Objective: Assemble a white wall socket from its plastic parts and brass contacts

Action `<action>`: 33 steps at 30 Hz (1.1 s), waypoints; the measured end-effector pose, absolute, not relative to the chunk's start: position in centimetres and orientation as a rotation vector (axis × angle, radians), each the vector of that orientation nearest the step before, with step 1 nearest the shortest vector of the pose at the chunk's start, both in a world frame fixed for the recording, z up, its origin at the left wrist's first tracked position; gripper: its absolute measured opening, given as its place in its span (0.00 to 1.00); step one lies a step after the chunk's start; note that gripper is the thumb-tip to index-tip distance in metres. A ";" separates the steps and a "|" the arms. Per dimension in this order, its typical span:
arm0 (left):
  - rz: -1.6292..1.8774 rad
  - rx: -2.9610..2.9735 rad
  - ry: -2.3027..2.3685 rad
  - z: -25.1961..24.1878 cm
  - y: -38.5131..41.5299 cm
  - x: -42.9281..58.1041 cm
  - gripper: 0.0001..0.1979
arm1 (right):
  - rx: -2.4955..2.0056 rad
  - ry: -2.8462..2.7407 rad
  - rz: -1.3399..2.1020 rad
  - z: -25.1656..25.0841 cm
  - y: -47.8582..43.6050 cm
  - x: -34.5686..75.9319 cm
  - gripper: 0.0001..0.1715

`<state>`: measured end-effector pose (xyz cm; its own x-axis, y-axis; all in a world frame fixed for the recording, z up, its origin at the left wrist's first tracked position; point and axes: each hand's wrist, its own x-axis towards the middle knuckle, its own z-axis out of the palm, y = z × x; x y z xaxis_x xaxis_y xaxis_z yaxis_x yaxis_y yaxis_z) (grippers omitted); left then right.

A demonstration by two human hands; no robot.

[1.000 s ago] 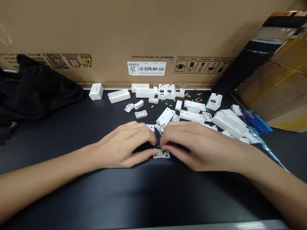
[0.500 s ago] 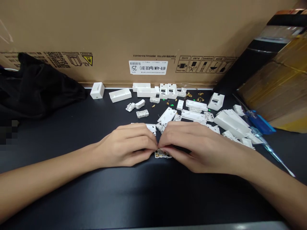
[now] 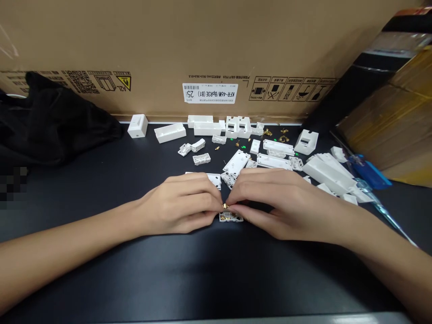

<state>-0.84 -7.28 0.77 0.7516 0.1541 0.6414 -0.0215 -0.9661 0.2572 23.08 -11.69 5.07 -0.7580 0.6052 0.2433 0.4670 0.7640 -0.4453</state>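
My left hand [image 3: 189,202] and my right hand [image 3: 280,204] meet at the middle of the table, fingers closed and fingertips almost touching. Between the fingertips shows a tiny brass contact piece [image 3: 225,205], pinched from both sides. Just below it lies a small white plastic socket base [image 3: 231,218] with brass pieces in its slots; the fingers partly cover it. Behind my left fingers a white cover plate [image 3: 214,180] is half hidden. A white moulded part [image 3: 229,180] rests beyond the fingertips.
White plates, boxes and a housing [image 3: 306,142] spread across the black table [image 3: 168,274]. Loose brass pieces [image 3: 284,138] and green bits lie at the back. A screwdriver [image 3: 384,211] is at right, a black cloth [image 3: 57,121] at left. A cardboard box [image 3: 151,40] stands behind.
The brass piece now shows between my fingertips, where it was hidden before. My right fingertips have parted slightly from my left ones. The whole view has shifted a little.
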 end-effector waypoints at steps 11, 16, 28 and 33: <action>0.793 2.708 0.175 0.8 -7.3 -0.9 0.02 | -0.887 -2.687 0.527 5.5 -11.7 23.5 0.10; 0.824 2.675 0.175 0.8 -7.3 -0.9 0.02 | -0.877 -2.723 0.428 5.5 -11.7 23.6 0.13; 0.956 2.576 0.084 0.9 -7.2 -0.8 0.05 | -0.807 -2.653 0.385 5.1 -12.0 23.0 0.11; 1.018 2.608 0.088 0.6 -7.1 -1.1 0.04 | -0.846 -2.595 0.486 5.2 -11.9 22.9 0.09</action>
